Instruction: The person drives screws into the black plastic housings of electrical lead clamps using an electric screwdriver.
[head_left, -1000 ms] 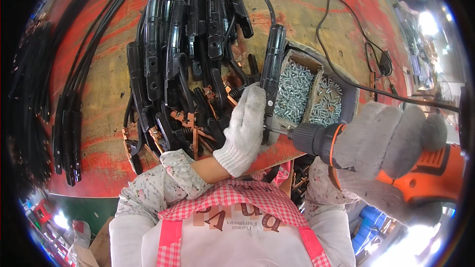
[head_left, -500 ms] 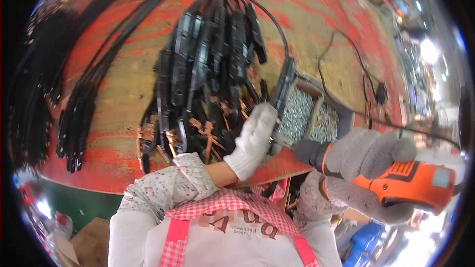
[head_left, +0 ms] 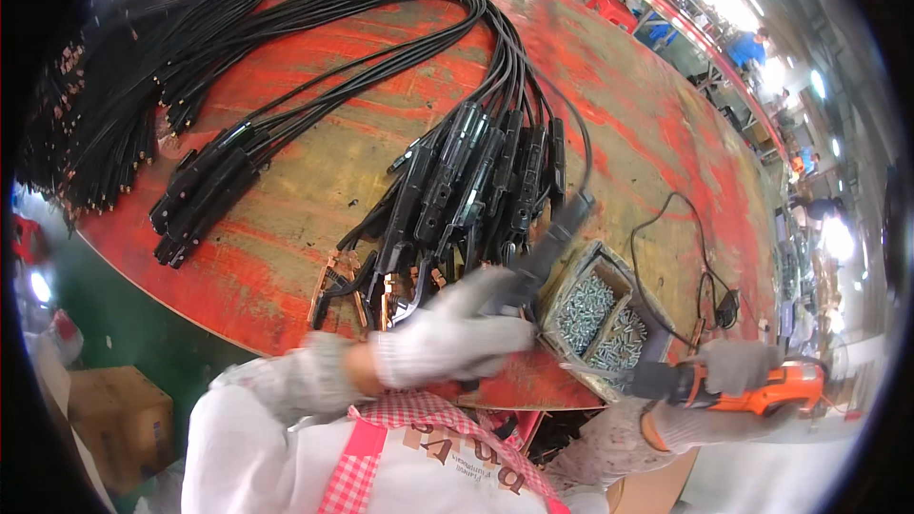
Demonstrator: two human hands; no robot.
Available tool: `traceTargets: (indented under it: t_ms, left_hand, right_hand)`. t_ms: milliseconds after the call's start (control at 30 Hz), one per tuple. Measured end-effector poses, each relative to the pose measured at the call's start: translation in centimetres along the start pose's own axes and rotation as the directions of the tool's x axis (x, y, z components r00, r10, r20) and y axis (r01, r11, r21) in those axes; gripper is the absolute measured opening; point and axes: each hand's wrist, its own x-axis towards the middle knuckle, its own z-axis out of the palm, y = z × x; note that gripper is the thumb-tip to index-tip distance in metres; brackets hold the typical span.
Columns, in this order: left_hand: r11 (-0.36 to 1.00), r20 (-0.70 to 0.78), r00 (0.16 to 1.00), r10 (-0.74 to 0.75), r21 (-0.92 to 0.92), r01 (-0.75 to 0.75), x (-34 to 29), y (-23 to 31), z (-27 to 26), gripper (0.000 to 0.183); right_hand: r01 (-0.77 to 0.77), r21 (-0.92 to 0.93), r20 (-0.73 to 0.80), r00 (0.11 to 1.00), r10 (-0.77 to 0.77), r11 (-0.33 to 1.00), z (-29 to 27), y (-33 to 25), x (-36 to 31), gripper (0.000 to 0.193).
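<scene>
Orange drill [head_left: 776, 388] wrapped in right fingers [head_left: 735, 362]; left fingers [head_left: 503, 333] at handle [head_left: 557, 246], blurred, grip unclear; screws [head_left: 585, 311] between, presumably for reach.

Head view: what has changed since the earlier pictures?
The orange drill, still in the right hand, has moved rightward, away from the black handle. The left hand, now blurred, remains at the handle's lower end; its grip is unclear. The screw box stays beside the handle.
</scene>
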Motion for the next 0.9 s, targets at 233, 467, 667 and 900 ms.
traceTargets:
  t_ms: [233,467,667,900]
  left_hand:
    - [0.274,-0.652,0.218,0.727,0.565,0.778,-12.6,1.6,-13.1,0.042]
    - [0.204,-0.348,0.292,0.891,0.881,0.428,-5.1,1.8,-10.6,0.028]
    - [0.445,-0.475,0.722,0.504,0.859,0.254,1.2,1.5,-9.4,0.065]
    - [0.992,-0.493,0.865,0.087,0.123,-0.030,-2.7,5.6,-5.6,0.045]
  right_hand:
    - [0.060,-0.427,-0.324,0.921,-0.215,0.902,-1.2,2.6,1.0,0.048]
    - [-0.046,-0.446,-0.372,0.918,-0.138,0.894,-0.6,4.5,0.9,0.051]
    - [-0.062,-0.353,-0.218,0.976,-0.017,0.934,0.4,4.5,0.0,0.058]
    - [-0.403,-0.236,-0.256,0.903,0.344,0.884,0.1,6.1,0.3,0.058]
